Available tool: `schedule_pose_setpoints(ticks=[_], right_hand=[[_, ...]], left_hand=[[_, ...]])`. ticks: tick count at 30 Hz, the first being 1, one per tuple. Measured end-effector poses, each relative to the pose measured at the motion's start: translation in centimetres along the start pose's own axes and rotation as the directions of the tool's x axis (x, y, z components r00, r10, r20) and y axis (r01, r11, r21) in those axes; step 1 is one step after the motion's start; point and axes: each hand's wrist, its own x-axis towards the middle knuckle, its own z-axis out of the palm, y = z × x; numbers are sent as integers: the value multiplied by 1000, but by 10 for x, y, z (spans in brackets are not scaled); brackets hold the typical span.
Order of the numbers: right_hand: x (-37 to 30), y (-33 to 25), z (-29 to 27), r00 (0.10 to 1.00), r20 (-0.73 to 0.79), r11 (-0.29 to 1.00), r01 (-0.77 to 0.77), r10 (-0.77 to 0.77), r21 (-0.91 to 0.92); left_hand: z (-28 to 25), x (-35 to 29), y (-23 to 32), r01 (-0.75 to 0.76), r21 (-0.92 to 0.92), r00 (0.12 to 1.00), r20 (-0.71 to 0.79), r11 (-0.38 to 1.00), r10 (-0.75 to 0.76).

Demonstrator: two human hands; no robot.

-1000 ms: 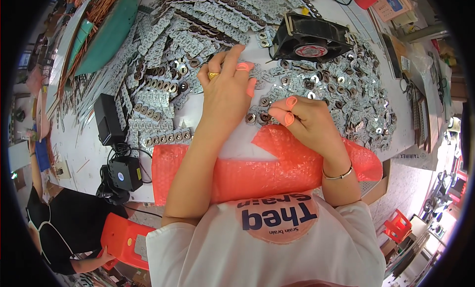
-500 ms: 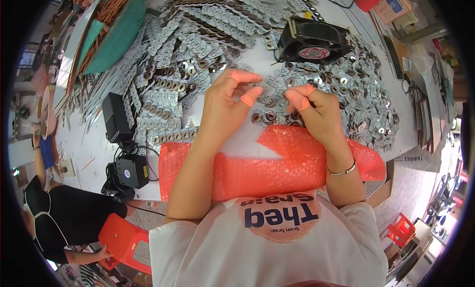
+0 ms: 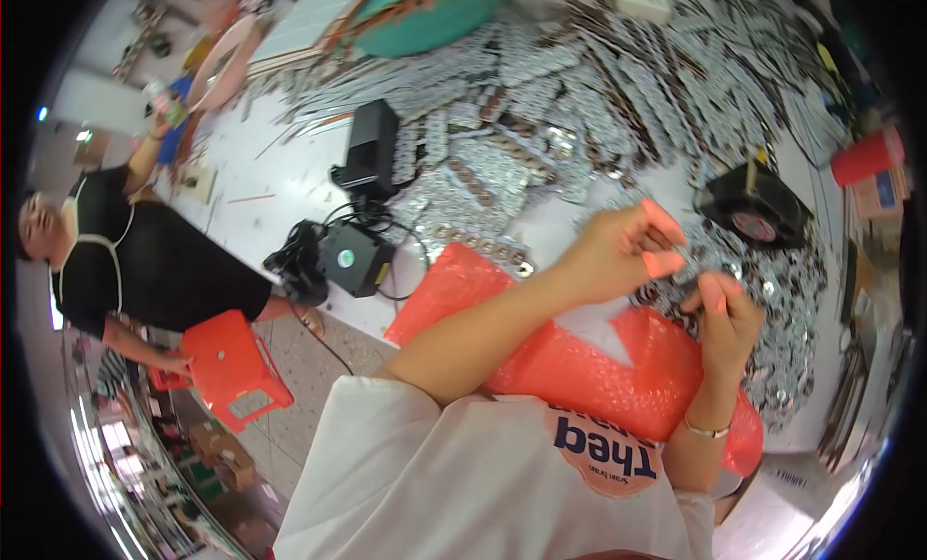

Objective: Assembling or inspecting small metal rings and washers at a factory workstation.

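Head view: left hand (image 3: 618, 251) half-curled, narrow gap between thumb and fingertips, orange finger cots (image 3: 662, 264) on; nothing visible in the gap. Right hand (image 3: 731, 330) just right of it, fingers drawn together in a pinch; can't tell if it holds a part. Small loose metal parts (image 3: 787, 357) pile right of the right hand, some also beneath and between both hands. Metal strips (image 3: 483, 183) lie left of and beyond the left hand. Black fan (image 3: 758, 208) stands beyond the right hand. Red bubble wrap (image 3: 579, 372) lies on the near side of both hands, under the forearms. Black power adapter (image 3: 352, 261) well left of the left hand; farther left, a co-worker (image 3: 164, 261) in black touches a red stool (image 3: 237, 367).
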Motion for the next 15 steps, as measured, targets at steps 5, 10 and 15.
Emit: schedule_pose_setpoints(ticks=[5, 10, 15], right_hand=[[-1, -4, -2, 991, 132, 998, -12, 20, -60], [-8, 5, 4, 997, 50, 995, -50, 55, -85], [-18, -6, -4, 966, 108, 916, -257, 235, 308]], left_hand=[[-1, -2, 1, 0, 60, 1000, -11, 998, 1], [10, -11, 7, 35, 121, 999, 2, 992, -35], [9, -6, 13, 404, -273, 908, 234, 873, -346]])
